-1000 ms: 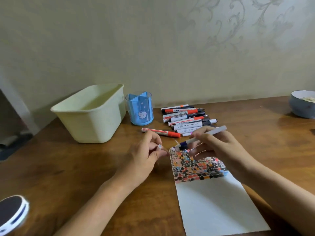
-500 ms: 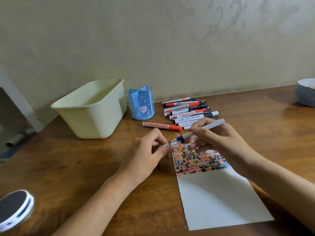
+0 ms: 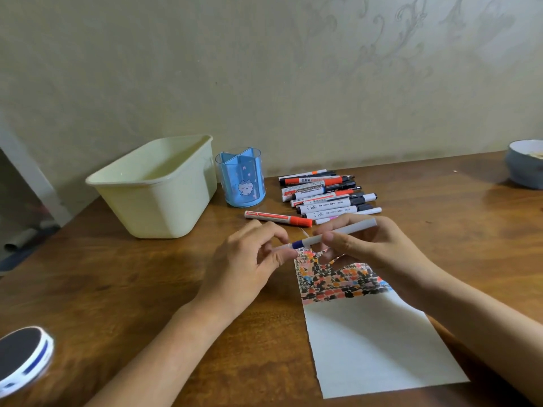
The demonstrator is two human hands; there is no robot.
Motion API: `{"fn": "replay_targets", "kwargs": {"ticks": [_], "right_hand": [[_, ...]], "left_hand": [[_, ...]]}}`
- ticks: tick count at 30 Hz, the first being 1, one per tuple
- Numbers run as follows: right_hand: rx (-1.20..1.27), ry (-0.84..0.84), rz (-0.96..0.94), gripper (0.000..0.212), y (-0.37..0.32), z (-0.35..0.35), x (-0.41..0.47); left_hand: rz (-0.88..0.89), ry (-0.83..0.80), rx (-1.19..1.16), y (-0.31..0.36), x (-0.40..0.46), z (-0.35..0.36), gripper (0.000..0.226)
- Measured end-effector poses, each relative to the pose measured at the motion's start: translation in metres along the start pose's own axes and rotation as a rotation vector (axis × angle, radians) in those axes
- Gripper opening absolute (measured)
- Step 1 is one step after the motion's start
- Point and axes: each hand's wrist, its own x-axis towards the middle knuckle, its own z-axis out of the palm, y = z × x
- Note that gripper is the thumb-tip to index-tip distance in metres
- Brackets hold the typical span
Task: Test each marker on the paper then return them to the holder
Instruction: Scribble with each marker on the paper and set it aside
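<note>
Just above the far edge of the paper (image 3: 379,345), the white marker (image 3: 335,235) lay across both my hands, its long axis running from lower left to upper right, blue collar end toward my left and the blunt white tail poking out past my right knuckles. My right hand (image 3: 367,248) gripped the barrel, thumb and fingers curled round it. My left hand (image 3: 249,259) met it at the tip end, finger and thumb pinching something small and pale there; I took it for the cap, but it was too small and too covered by my fingertips to say so, or to say whether it sat on the tip or apart from it. The nib itself was hidden. So the coming move, as I judged it, turned on that one axis: cap and barrel had to line up along it, left hand at the tip, right hand holding the body.

Beyond the marker, the coloured test patches (image 3: 338,277) filled the top of the sheet, partly covered by my right hand. Past them a red-capped marker (image 3: 277,217) lay alone on the table (image 3: 117,289), and behind it the row of other markers (image 3: 326,195), side by side. The blue holder (image 3: 241,180) stood further back and to the left, nearer my left hand, with no marker showing in it. A cream tub (image 3: 158,186) stood beside it. A bowl (image 3: 526,163) was cut off at the right edge and a blurred round thing (image 3: 23,356) at the lower left.
</note>
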Motion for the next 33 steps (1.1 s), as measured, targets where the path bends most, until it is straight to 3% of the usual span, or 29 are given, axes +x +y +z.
{"fn": "replay_targets", "kwargs": {"ticks": [4,9,18,24,27,33], "right_hand": [[-0.047,-0.003,0.001,0.026,0.000,0.002,0.000],[-0.066,-0.003,-0.016,0.013,-0.001,0.003,-0.001],[0.064,-0.002,0.001,0.022,-0.001,0.005,0.000],[-0.038,-0.025,0.034,0.018,-0.002,0.006,0.006],[-0.079,-0.044,0.018,0.017,0.000,0.009,0.008],[-0.130,0.031,0.028,0.032,0.006,-0.009,0.014]], "left_hand": [[-0.042,-0.018,-0.013,0.001,-0.002,-0.001,0.033],[-0.078,-0.012,-0.079,0.007,-0.003,-0.001,0.027],[-0.099,0.032,-0.079,0.014,-0.004,-0.005,0.030],[0.018,-0.115,0.201,0.012,0.001,-0.007,0.020],[0.082,-0.116,0.195,0.012,0.000,-0.007,0.023],[-0.047,-0.156,0.155,-0.004,0.006,-0.021,0.055]]}}
